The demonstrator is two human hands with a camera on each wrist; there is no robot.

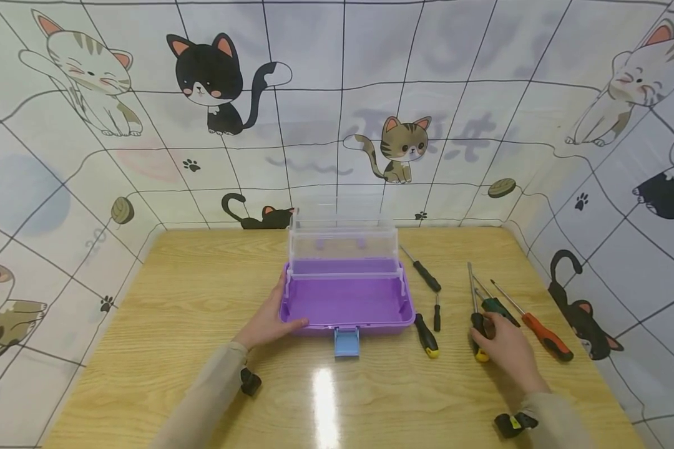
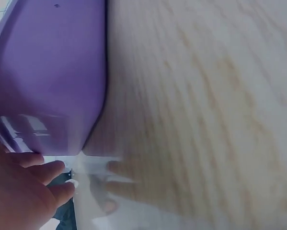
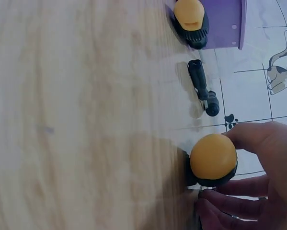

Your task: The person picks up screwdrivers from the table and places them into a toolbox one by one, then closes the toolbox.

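Observation:
A purple toolbox (image 1: 348, 302) stands on the table with its clear lid (image 1: 342, 240) raised and its light-blue latch (image 1: 346, 343) hanging down in front. My left hand (image 1: 269, 321) rests against its left front corner, thumb at the front rim; the left wrist view shows its fairly straight fingers (image 2: 47, 170) beside the purple wall. On the right, my right hand (image 1: 508, 349) holds a black screwdriver with a yellow end (image 1: 481, 355) by its handle between thumb and fingers. In the right wrist view that yellow end (image 3: 213, 158) faces the camera, and the shaft is hidden.
Between box and right hand lie a long black screwdriver (image 1: 427, 275), a small black one (image 1: 437, 317) and a stubby black-and-yellow one (image 1: 426, 337). A green-handled screwdriver (image 1: 500, 308) and a red-and-black one (image 1: 547, 337) lie right. Cat-patterned cloth (image 1: 314, 125) borders the table.

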